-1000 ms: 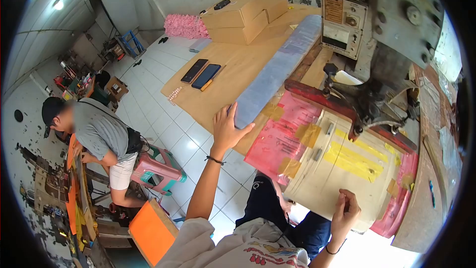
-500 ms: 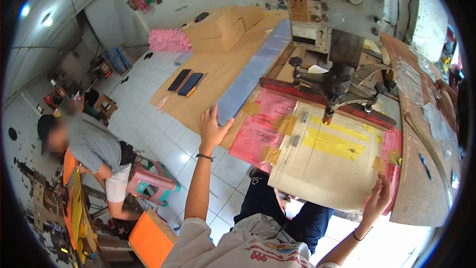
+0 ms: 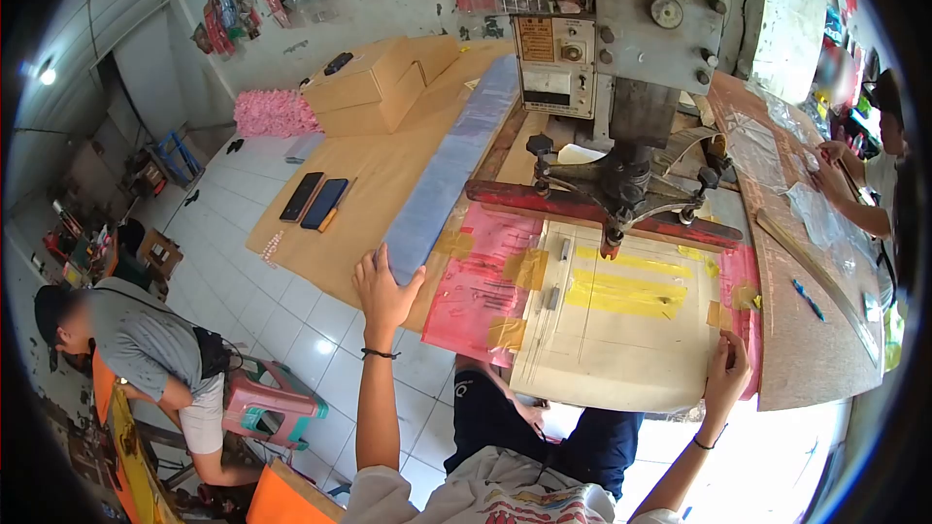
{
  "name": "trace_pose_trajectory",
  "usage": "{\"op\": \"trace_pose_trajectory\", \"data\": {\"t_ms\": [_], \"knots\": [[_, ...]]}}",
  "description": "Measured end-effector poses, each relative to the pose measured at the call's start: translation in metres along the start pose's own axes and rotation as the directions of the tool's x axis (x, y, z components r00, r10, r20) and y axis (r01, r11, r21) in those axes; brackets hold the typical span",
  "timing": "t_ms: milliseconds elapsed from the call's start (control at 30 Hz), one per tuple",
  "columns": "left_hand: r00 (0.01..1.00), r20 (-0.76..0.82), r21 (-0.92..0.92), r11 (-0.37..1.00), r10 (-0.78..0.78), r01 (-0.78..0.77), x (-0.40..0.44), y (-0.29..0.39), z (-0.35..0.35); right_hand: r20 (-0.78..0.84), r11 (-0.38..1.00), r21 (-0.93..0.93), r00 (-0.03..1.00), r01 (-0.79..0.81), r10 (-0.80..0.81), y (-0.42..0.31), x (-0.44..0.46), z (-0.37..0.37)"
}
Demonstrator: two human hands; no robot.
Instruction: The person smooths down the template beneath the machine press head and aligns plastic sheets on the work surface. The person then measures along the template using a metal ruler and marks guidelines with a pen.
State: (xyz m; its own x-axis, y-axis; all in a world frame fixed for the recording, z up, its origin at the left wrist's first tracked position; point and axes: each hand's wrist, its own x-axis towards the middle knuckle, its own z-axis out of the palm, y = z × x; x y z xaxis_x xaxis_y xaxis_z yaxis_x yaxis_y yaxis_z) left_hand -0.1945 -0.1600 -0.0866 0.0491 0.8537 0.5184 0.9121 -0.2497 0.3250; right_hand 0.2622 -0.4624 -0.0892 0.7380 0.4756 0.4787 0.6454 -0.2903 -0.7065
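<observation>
One room: tiled floor (image 3: 311, 311) left of the press (image 3: 646, 116); a person (image 3: 160, 349) bends far left of it, another's hands (image 3: 830, 178) by clear film (image 3: 815, 218) right of it.
Brown table (image 3: 379, 165): spreads left of the press, bearing boxes (image 3: 359, 102).
Press: its red bar (image 3: 515, 198) crosses the far edge of the board (image 3: 621, 359); lowered with my fingers beneath, it could crush them.
Pink sheet (image 3: 471, 301): below the press, under the board; loosened tape (image 3: 507, 335) could let both creep.
Board: cream, my side of the press; an uneven tug might skew it.
Blue strip (image 3: 447, 170): left of the press; a careless nudge might shift it.
Left hand (image 3: 384, 293): left of the press, fingers spread, touching the strip's near end.
Right hand (image 3: 726, 371): my side of the press, fingers curled at the board's right edge; gripping or not, I cannot tell.
</observation>
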Motion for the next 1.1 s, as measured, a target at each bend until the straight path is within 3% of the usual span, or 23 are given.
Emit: {"op": "trace_pose_trajectory", "data": {"t_ms": [200,467,667,767,867,967,1100], "knots": [[0.998,0.048,-0.047,0.998,0.042,-0.040,0.015,-0.009,-0.009,0.007,1.000,0.009,1.000,-0.018,0.018,0.008,0.005,-0.004],[0.999,0.019,-0.053,0.998,0.041,-0.040,0.012,-0.018,0.001,0.162,0.994,0.050,0.983,-0.097,0.088,0.001,0.009,-0.014],[0.999,-0.045,-0.126,0.992,0.016,-0.021,0.011,-0.020,0.002,0.133,0.993,-0.041,0.986,0.111,-0.105,-0.010,0.043,0.011],[0.997,-0.076,-0.122,0.992,0.022,-0.031,0.008,-0.022,0.004,0.184,0.990,-0.130,0.980,-0.047,0.071,-0.007,0.054,0.024],[0.996,-0.087,-0.109,0.994,0.012,-0.021,0.010,-0.023,0.004,0.126,0.986,-0.144,0.990,0.083,-0.065,0.024,0.051,0.030],[0.997,-0.082,-0.124,0.992,0.010,-0.020,0.011,-0.027,0.008,0.191,0.994,0.047,0.976,0.102,-0.109,0.018,0.044,0.023],[0.999,-0.055,-0.107,0.994,-0.003,-0.003,0.011,-0.026,0.005,0.175,0.994,-0.017,0.979,0.107,-0.102,0.023,0.045,0.021]]}}
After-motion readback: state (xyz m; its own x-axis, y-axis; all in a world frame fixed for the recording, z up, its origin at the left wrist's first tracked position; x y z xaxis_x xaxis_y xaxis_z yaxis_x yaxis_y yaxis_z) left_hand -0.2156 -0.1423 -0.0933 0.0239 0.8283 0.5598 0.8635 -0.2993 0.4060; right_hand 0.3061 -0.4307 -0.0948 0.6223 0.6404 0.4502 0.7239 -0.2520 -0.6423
